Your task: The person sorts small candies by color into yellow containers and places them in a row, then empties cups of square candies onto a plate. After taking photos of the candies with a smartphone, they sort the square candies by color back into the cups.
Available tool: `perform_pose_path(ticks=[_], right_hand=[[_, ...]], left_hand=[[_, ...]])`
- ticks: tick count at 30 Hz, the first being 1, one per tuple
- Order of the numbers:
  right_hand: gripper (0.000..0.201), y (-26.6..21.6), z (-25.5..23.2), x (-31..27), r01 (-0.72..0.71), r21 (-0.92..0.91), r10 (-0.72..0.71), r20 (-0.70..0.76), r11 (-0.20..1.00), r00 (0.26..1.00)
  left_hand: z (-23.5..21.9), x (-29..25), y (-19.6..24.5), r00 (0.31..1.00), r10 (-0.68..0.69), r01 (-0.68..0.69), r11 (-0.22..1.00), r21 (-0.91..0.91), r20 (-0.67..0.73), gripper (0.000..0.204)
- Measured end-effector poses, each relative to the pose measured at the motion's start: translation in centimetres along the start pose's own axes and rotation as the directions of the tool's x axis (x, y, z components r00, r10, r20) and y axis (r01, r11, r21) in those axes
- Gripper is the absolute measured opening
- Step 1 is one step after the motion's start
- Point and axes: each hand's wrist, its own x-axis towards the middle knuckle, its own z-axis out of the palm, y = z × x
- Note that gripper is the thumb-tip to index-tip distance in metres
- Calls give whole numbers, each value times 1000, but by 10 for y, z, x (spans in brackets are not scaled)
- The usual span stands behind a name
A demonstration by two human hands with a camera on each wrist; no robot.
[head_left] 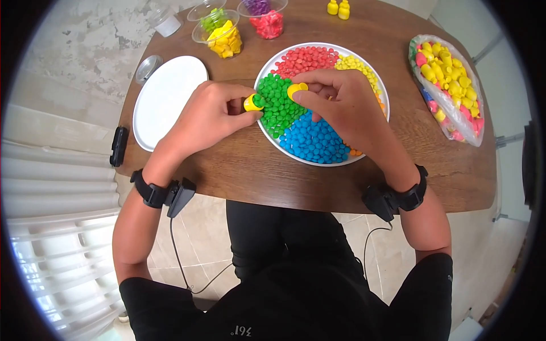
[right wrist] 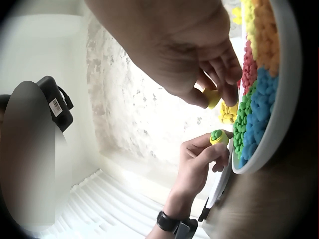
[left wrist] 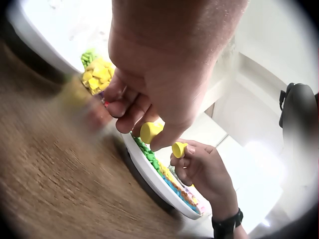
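Observation:
My left hand (head_left: 210,113) pinches a small yellow bottle part (head_left: 250,103) at the left rim of a round white plate (head_left: 265,134); green candies (right wrist: 216,135) fill its mouth. Over the green candies (head_left: 277,113) on the plate, my right hand (head_left: 347,108) pinches another yellow piece (head_left: 294,91) between thumb and finger. In the left wrist view the two yellow pieces, one in the left hand (left wrist: 159,94) and one in the right hand (left wrist: 204,172), are apart. The plate also bears red (head_left: 307,59), yellow (head_left: 355,65), blue (head_left: 314,139) and orange candies, sorted by colour.
An oval white plate (head_left: 170,102) lies on the left. Clear cups with yellow pieces (head_left: 225,41), red pieces (head_left: 267,25), green and purple stand at the back. Two yellow bottles (head_left: 343,10) stand beyond the round plate. A plastic bag of yellow and pink bottles (head_left: 449,79) lies right.

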Motion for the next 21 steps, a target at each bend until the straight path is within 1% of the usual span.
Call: perform_pose_path(ticks=[1,2,4,5,7,8,10,11,13,14,16,20,21], right_hand=[[28,0,1,-1,30,-69,-30,-1,997,1000],[28,0,2,-1,60,-138,-61,-1,989,998],[27,-1,0,-1,53,-140,-53,0,989,999],[27,0,-1,-2,45,-144,-47,-7,989,999],[27,3,-2,-2,59,-147,-63,-24,987,998],[27,5,-2,-2,74,-155,-82,-42,985,996],[27,7,-3,-2,87,-162,-98,-56,983,994],[27,8,-4,-2,104,-176,-117,-67,979,991],[26,9,-6,-2,99,-173,-114,-81,980,990],[26,9,-7,-3,97,-174,-114,-90,980,989],[26,7,-9,-4,98,-182,-119,-109,978,987],[26,6,-12,-5,114,-187,-142,-140,976,980],[26,6,-12,-5,113,-185,-140,-143,976,980]], left_hand=[[-3,1,4,999,-4,0,997,77,43,29],[-4,3,6,999,-11,8,997,77,40,29],[-6,8,5,991,113,-125,973,196,73,28],[-6,10,3,991,107,-120,973,196,75,28],[-8,15,2,978,177,-204,924,325,112,28],[-9,17,4,978,174,-204,923,326,117,28],[-14,20,14,974,139,-210,853,478,180,27],[-16,22,17,973,137,-212,852,479,187,27],[-18,25,23,963,157,-253,810,529,220,25],[-18,26,24,962,155,-255,808,531,226,25],[-18,28,26,947,203,-310,770,557,247,26],[-18,27,34,940,219,-334,747,575,262,30],[-18,28,35,943,197,-322,750,578,269,32]])
